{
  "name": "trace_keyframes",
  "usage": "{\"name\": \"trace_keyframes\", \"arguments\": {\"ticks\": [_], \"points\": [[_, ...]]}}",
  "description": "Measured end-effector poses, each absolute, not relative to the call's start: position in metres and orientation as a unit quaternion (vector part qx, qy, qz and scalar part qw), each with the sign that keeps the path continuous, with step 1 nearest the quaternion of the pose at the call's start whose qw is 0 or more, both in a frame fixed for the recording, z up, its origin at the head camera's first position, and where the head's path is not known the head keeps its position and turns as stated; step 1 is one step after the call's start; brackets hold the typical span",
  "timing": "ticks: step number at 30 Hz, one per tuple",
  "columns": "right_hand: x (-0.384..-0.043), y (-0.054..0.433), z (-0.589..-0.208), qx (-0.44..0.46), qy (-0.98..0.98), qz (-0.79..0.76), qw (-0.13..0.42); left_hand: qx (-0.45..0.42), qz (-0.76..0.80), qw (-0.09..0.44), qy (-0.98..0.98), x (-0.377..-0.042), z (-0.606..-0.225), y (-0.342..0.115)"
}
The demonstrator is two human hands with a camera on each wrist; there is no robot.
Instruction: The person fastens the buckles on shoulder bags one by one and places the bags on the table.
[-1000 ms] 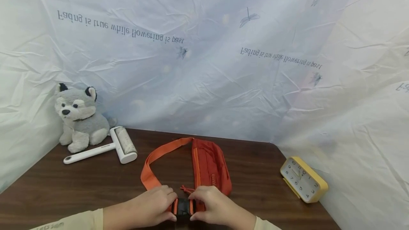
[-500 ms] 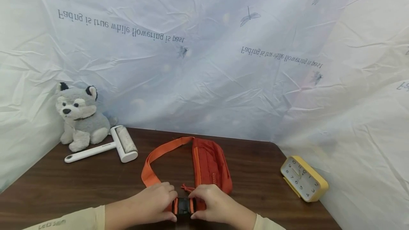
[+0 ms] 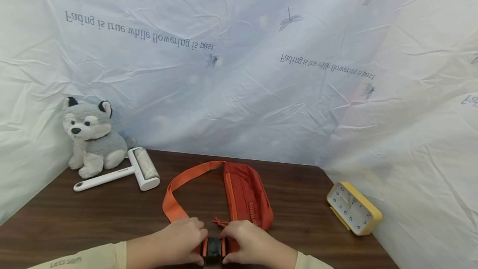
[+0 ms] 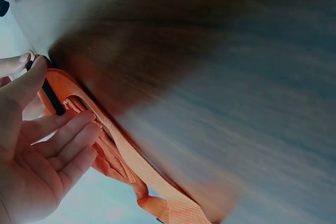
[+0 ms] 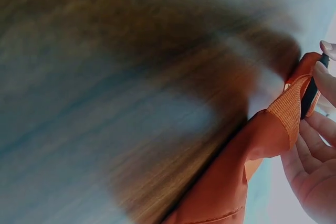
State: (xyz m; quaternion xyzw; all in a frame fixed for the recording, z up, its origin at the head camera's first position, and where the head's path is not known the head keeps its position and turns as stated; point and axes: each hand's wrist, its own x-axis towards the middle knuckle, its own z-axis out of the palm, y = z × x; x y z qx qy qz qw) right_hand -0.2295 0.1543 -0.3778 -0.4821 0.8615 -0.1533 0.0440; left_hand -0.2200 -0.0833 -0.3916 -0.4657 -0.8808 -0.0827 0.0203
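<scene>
A red waist bag (image 3: 248,196) lies on the table, its orange strap (image 3: 173,194) looping out to the left. The strap's black side-release buckle (image 3: 213,247) is near the table's front, its two halves together. My left hand (image 3: 179,242) pinches the buckle's left end between thumb and fingers. From the other side, my right hand (image 3: 255,244) pinches the right end. In the left wrist view, the thumb and a finger hold the black buckle edge (image 4: 52,97) while the other fingers touch the orange webbing. The right wrist view shows a similar pinch on the buckle (image 5: 311,95).
A grey plush husky (image 3: 95,140) sits at the back left, with a white lint roller (image 3: 142,171) lying before it. At the right edge stands a yellow alarm clock (image 3: 354,209). Pale printed cloth (image 3: 239,107) hangs behind the dark wooden table (image 3: 295,202).
Both hands and the buckle have come slightly nearer the front edge. The bag's lower end has shifted a little to the right. The pinch on both sides stays.
</scene>
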Motion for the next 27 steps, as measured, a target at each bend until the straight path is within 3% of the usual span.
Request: {"name": "trace_keyframes", "arguments": {"ticks": [7, 27], "points": [[-0.2261, 0.1518, -0.3803, -0.471, 0.866, -0.151, 0.071, -0.460, -0.072, 0.006, -0.885, -0.2182, -0.3918, -0.0803], [-0.2255, 0.1473, -0.3874, -0.478, 0.871, -0.093, 0.061, -0.446, -0.035, 0.001, -0.894, -0.2195, -0.3944, -0.0769]]}}
